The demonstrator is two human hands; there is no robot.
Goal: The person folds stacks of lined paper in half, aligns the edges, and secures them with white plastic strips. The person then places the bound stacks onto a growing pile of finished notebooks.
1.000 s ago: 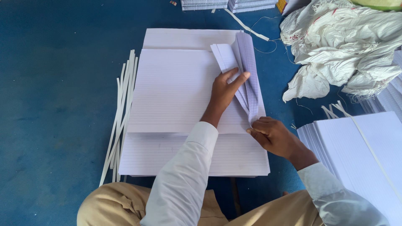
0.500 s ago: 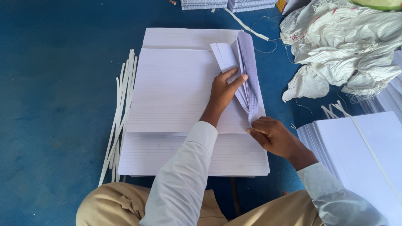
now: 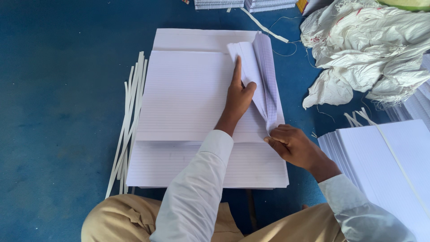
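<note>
Blue floor covering [image 3: 58, 89] fills the scene, and on it, at the left, lies a loose bundle of thin white paper strips [image 3: 130, 121], running lengthwise just beside a big stack of ruled paper sheets [image 3: 179, 166]. A second, smaller pile of ruled sheets [image 3: 188, 94] rests on top of that stack, set toward its far end.

At the right edge of this upper pile a fanned sheaf of lined pages [image 3: 264, 76] stands lifted and curled. The left hand [image 3: 237, 96] lies flat on the upper pile, index finger stretched out along the inner side of the sheaf and thumb touching its lower part; it presses rather than grips. The right hand [image 3: 293, 145] pinches the near corner of the sheaf between thumb and fingertips, at the right edge of the stack.

Farther right, a crumpled white woven sack [image 3: 367, 49] sits on the floor, and near it, at the lower right, another stack of white sheets [image 3: 385, 152] lies with a paper strip across it. More bundled paper [image 3: 242, 4] shows at the top edge.
</note>
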